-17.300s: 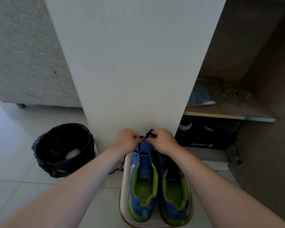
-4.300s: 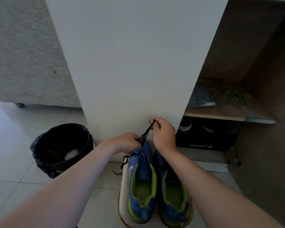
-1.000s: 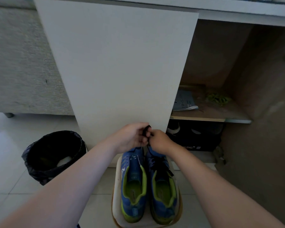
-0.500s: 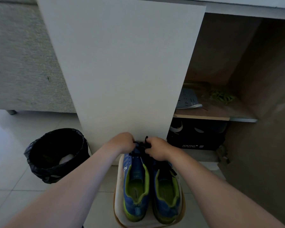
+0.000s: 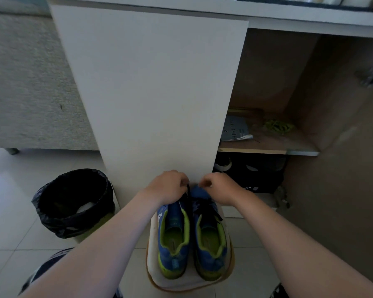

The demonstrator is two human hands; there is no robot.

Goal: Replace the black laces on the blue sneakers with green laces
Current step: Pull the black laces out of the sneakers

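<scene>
Head view, blue sneakers (image 5: 172, 254) on a stool (image 5: 190, 283), toes by the door (image 5: 155, 93) edge, left hand (image 5: 168, 187) held the black lace (image 5: 187, 190), right hand (image 5: 220, 187) curled, grip unclear, green laces (image 5: 278, 125) lay on the open shelf (image 5: 267, 145).

Blue sneakers (image 5: 174, 253) carried lime-green lining and lime-green heel soles; a white mark showed on the left one's side; black laces (image 5: 205, 208) crossed the right one; the pad (image 5: 190, 283) beneath was off-white with a tan rim; green laces (image 5: 278, 125) were yellow-green, on a brown wood shelf (image 5: 267, 145); booklet (image 5: 235, 130) pale grey with dark print; cabinet door (image 5: 155, 93) plain white; bin liner (image 5: 73, 224) black; sofa (image 5: 30, 82) grey, flecked weave; floor (image 5: 13, 190) white tile, grey grout lines; box (image 5: 261, 179) black with white markings.
</scene>
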